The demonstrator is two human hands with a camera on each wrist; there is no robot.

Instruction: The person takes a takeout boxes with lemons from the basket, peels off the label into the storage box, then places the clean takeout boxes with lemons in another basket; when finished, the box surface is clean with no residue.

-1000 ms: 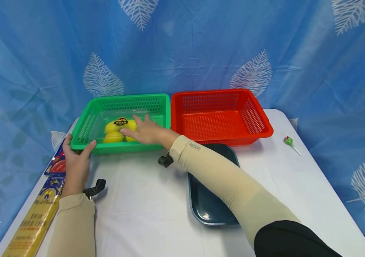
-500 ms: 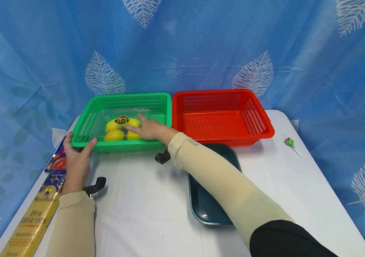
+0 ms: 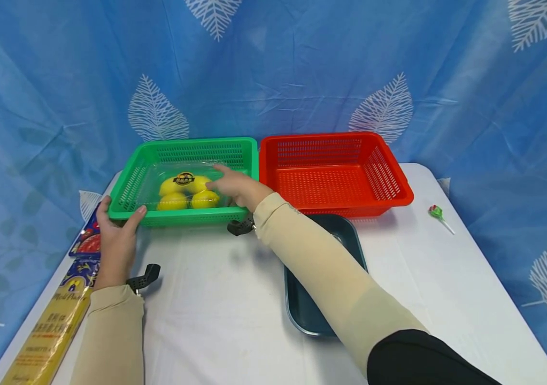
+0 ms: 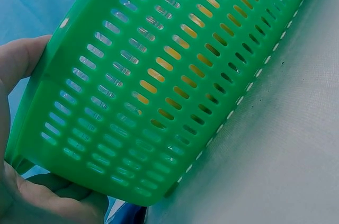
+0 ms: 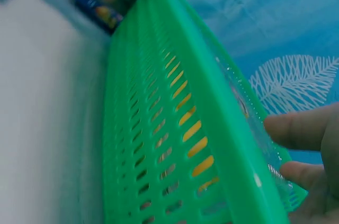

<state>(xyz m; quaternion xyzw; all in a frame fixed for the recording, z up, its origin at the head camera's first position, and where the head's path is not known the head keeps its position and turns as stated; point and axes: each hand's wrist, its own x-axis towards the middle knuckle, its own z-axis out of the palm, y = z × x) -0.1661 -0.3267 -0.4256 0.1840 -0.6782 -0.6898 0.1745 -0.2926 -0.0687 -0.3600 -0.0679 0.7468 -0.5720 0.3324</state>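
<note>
A green slotted basket [image 3: 191, 216] stands at the back left of the white table. Inside it lies a clear plastic box [image 3: 150, 184] with several yellow, lemon-like fruits [image 3: 173, 201] and a black printed label on its lid. My left hand [image 3: 118, 243] grips the basket's front left corner; the left wrist view shows its fingers [image 4: 63, 205] around the corner. Over the basket's right end, beside the box, is my right hand [image 3: 238, 187]. In the right wrist view its extended fingers [image 5: 296, 128] are above the rim; whether they touch the box I cannot tell.
A red basket [image 3: 331, 206] adjoins the green one on the right. In front of it, partly under my right forearm, lies a dark blue tray [image 3: 297, 305]. A lollipop [image 3: 437, 213] is at far right. Along the left edge lie a gold pack [image 3: 49, 326] and a blue packet [image 3: 87, 239].
My right hand has drawn back to the right from above the fruits, uncovering more of the box. My left hand keeps its hold on the basket corner.
</note>
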